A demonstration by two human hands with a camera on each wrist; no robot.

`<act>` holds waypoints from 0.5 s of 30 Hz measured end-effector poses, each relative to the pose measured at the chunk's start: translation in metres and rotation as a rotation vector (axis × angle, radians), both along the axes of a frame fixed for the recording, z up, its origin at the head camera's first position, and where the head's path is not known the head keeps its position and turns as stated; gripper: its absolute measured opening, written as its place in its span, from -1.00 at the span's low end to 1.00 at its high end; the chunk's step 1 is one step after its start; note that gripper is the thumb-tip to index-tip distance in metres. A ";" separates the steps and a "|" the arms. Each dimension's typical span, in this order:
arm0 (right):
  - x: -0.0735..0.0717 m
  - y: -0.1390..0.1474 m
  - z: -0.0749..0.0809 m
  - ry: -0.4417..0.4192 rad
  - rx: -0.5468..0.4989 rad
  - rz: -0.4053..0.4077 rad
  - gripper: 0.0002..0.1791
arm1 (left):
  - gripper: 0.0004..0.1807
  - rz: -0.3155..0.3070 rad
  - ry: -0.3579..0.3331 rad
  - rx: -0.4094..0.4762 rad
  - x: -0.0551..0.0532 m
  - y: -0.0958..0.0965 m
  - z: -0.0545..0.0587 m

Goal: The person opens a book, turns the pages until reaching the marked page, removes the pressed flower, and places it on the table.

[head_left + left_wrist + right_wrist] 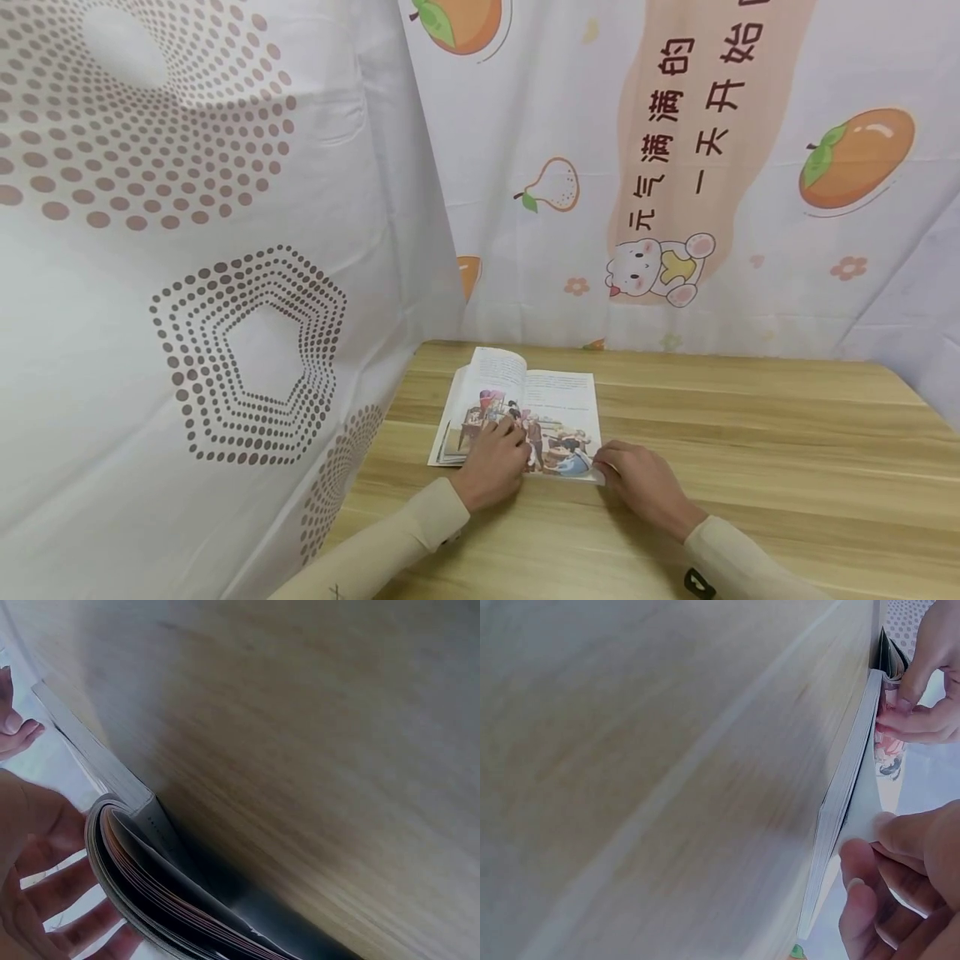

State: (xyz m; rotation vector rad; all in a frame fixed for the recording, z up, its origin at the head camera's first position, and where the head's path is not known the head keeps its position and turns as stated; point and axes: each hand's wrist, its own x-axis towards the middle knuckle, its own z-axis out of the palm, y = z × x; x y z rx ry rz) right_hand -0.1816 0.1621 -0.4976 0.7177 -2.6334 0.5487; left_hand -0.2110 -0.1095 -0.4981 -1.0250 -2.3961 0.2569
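Observation:
An open illustrated book (558,392) lies on the wooden table, with printed text at the top of its pages and a colour picture of people below. Across the lower left page and near the middle fold rests my left hand (495,462); in the left wrist view its fingers (64,896) spread over the curved pages. My right hand (647,483) is at the book's lower right corner. In the right wrist view, its thumb and forefinger pinch the corner of a page (864,814), which stands slightly apart from the thick stack of pages underneath.
The wooden table (750,433) stretches to the right of the book. A white curtain with brown dots (112,333) hangs close on the left, and a cloth printed with fruit and Chinese characters (525,283) hangs along the table's far edge.

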 end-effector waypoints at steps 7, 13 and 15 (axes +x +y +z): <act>-0.002 0.002 0.002 -0.009 0.032 0.009 -0.91 | -0.64 0.026 -0.054 -0.012 0.001 0.004 -0.002; -0.003 0.001 0.002 -0.027 0.032 -0.012 -0.92 | -0.51 0.052 -0.071 -0.039 0.002 0.006 0.000; -0.003 0.000 0.001 -0.026 0.029 -0.017 -0.92 | -0.50 0.054 -0.068 -0.043 0.001 0.007 0.001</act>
